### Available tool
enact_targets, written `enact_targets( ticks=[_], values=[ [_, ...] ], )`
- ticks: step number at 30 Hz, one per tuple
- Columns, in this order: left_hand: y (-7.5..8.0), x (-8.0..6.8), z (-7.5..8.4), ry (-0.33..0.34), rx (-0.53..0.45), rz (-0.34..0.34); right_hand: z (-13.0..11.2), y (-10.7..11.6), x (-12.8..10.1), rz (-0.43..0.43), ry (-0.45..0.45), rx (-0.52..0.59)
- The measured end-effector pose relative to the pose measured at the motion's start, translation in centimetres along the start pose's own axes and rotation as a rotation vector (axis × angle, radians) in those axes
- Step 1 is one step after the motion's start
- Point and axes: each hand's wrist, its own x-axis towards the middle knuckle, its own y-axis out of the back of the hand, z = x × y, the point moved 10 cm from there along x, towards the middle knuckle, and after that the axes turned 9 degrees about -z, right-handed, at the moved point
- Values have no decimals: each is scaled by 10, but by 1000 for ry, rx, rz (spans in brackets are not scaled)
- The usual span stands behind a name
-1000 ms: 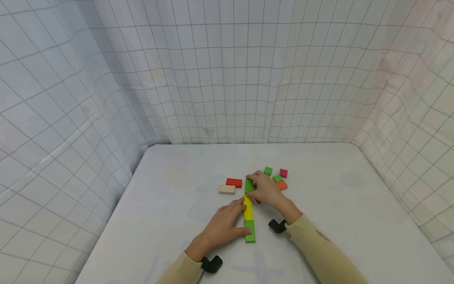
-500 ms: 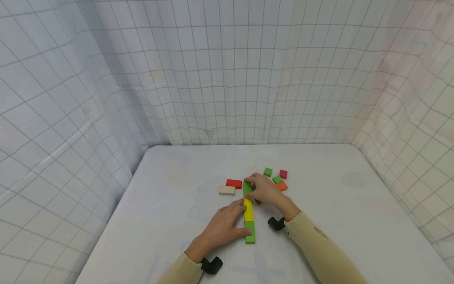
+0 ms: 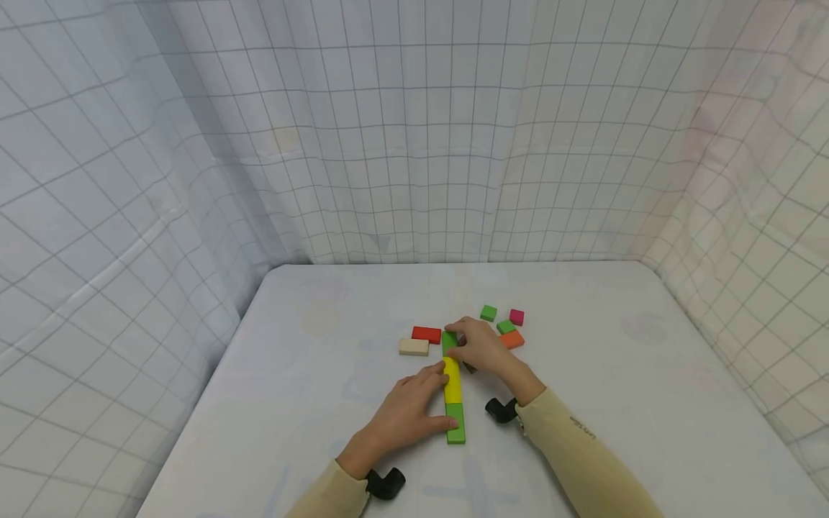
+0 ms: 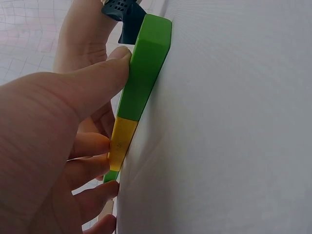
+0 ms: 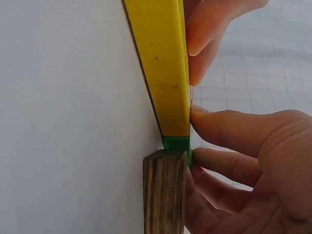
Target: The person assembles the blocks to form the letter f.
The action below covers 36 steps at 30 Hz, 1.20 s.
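A green block (image 3: 456, 434), a yellow block (image 3: 452, 388) and a farther green block (image 3: 448, 343) lie end to end in a line. Along the left side of this row, my left hand (image 3: 404, 409) rests its thumb on the nearest green block and its fingertips against the yellow one. My right hand (image 3: 487, 350) holds the far green block between its thumb, near the yellow joint, and a finger at the far end. A dark brown striped block (image 5: 165, 195) stands beside the row by the right hand, mostly hidden in the head view.
Left of the row's far end lie a red block (image 3: 426, 334) and a beige block (image 3: 414, 347). To the right are an orange block (image 3: 513, 339), two small green blocks (image 3: 488, 313) and a pink block (image 3: 517, 317). Gridded white curtains (image 3: 401, 144) surround the white table (image 3: 311, 403).
With my right hand, the far green block has shifted slightly left and closer, lining up against the yellow block. My left hand stays almost where it was.
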Motion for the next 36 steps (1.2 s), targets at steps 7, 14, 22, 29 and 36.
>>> enact_targets(
  ticks=[7,14,22,29,36],
  values=[
    [0,-3,-1,8,-16,4,1,-2,2,-5,-16,20],
    [0,-3,-2,7,-15,12,2,-4,4,-13,-23,26],
    [-1,-3,-2,0,-17,9,5,-4,5,-19,-18,10],
    [-1,-2,-2,2,-21,4,4,-3,4,-19,-18,6],
    [-1,-1,-2,-2,-18,6,3,-1,4,-6,-20,3]
  ],
)
